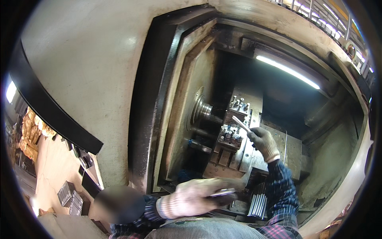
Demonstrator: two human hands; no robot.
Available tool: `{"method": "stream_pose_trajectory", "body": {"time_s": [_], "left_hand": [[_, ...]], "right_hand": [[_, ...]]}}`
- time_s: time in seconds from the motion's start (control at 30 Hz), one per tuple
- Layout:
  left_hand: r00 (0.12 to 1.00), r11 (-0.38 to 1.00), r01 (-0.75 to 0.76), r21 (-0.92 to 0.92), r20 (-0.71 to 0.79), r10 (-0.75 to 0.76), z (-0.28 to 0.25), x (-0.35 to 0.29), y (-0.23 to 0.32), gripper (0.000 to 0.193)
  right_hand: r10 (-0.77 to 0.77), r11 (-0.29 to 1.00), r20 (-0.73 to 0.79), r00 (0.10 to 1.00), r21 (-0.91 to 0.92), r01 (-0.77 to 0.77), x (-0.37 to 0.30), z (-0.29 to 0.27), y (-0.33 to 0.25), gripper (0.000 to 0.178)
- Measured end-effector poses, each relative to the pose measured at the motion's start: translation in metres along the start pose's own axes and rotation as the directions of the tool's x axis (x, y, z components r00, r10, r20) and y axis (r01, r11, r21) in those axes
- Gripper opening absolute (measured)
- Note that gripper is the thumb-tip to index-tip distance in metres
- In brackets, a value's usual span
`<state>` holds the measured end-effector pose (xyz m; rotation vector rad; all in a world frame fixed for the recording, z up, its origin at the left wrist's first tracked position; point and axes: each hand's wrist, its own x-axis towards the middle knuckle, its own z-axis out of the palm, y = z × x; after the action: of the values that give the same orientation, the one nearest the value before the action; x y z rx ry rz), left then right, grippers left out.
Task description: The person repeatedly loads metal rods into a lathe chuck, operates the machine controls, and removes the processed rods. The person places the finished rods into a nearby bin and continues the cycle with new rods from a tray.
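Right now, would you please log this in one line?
right hand: holding metal rod; left hand: blurred, apparently holding metal piece; lamp: lit

Rod (240,123) in right fingers (256,137); spindle (205,110) to left.

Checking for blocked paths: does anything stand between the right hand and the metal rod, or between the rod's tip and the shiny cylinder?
Nothing visible between the right hand and metal rod: it grips one end. Bolts flank the other end in this view; whether they block the shiny cylinder is unclear.
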<state>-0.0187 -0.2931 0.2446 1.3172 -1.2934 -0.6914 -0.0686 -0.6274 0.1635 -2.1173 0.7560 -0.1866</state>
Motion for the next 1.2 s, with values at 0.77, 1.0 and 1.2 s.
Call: {"method": "stream_pose_trajectory", "body": {"time_s": [0.77,1.0,1.2], "left_hand": [[0.128,0.653,0.615,0.442,-0.873,0.47,-0.107,-0.21,0.033,0.049],[-0.139,0.823,0.439,0.359,-0.878,0.457,-0.121,-0.231,0.001,0.05],[-0.355,0.788,0.549,0.278,-0.776,0.521,-0.128,-0.254,-0.008,0.047]], "right_hand": [[-0.381,0.82,0.236,0.894,-0.36,0.444,0.103,0.046,-0.02,0.043],[-0.142,0.761,0.179,0.974,-0.609,0.223,0.073,-0.016,0.033,0.03],[-0.248,0.85,0.279,0.928,-0.397,0.347,0.098,0.004,0.008,0.03]]}}
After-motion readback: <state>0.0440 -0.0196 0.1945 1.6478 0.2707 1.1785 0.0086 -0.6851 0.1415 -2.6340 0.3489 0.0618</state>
